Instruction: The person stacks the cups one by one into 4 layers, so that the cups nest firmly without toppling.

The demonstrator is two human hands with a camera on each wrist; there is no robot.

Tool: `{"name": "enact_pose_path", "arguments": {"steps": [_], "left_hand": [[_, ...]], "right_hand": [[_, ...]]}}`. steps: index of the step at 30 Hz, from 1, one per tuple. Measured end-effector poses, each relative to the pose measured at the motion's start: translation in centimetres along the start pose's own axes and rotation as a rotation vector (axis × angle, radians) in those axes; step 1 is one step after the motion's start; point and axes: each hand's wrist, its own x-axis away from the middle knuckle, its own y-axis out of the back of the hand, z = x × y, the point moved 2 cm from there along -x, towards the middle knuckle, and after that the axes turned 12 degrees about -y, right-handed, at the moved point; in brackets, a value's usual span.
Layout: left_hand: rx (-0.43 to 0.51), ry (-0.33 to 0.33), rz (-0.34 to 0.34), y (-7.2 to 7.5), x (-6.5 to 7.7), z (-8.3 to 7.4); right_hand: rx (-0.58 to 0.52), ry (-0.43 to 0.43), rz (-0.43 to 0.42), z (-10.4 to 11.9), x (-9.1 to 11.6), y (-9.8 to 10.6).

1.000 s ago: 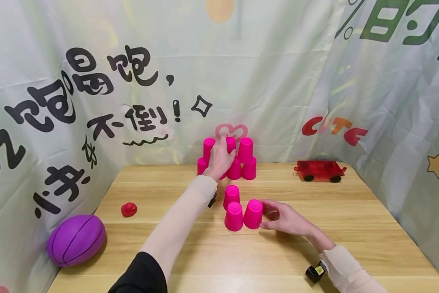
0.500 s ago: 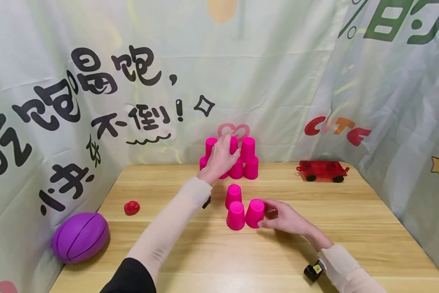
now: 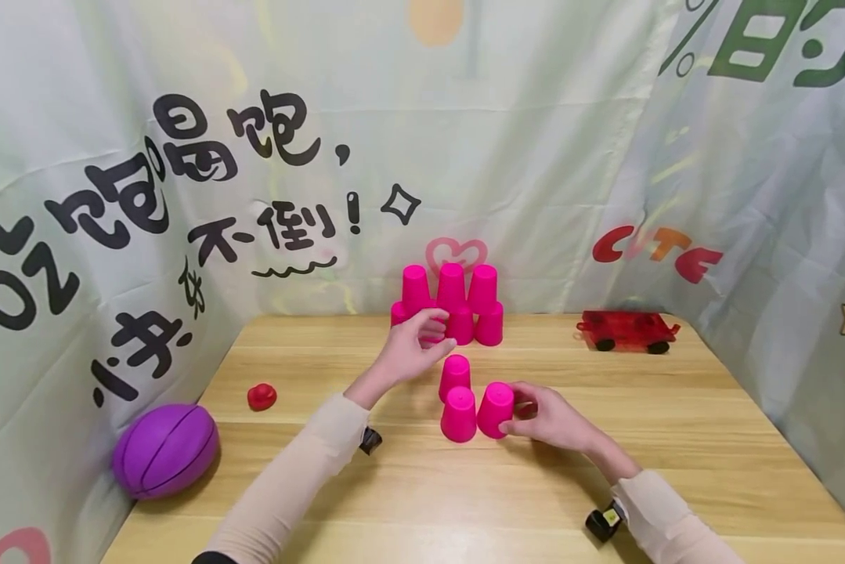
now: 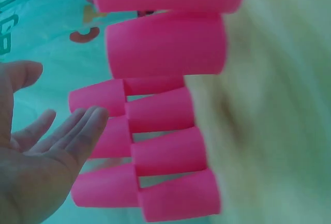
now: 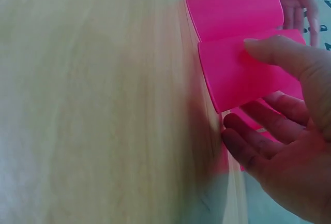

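Pink cup (image 3: pixel 495 412) — mouth-down on counter (image 3: pixel 422 509), beside another cup (image 3: pixel 459 417) | right hand (image 3: pixel 550 420) pinches it; left hand (image 3: pixel 408 352) empty, fingers relaxed | we judge it light, smooth, slightly flexible — hold mid-sides

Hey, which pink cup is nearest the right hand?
The rightmost cup of the front three: the right hand has its thumb against it, while the other cups stand farther from that hand.
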Motion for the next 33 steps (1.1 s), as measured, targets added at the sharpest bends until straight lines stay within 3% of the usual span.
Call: {"name": "enact_pose_path", "arguments": {"steps": [8,14,21,33], "left_hand": [[0.135,0.122,0.089,-0.8,3.2,1.5],[0.15,0.112,0.144,-1.7,4.4,2.4],[0.159,0.109,0.17,-2.4,4.7,2.9],[0.106,0.111,0.161,-3.6,4.2,3.5]], "right_hand": [[-0.04,-0.022,-0.072,0.0,-0.1,0.2],[-0.041,0.012,-0.108,0.4,-0.6,0.6],[-0.04,0.006,-0.118,1.1,-0.9,1.1],[-0.027,0.077,-0.19,2.6,-1.7,2.3]]}}
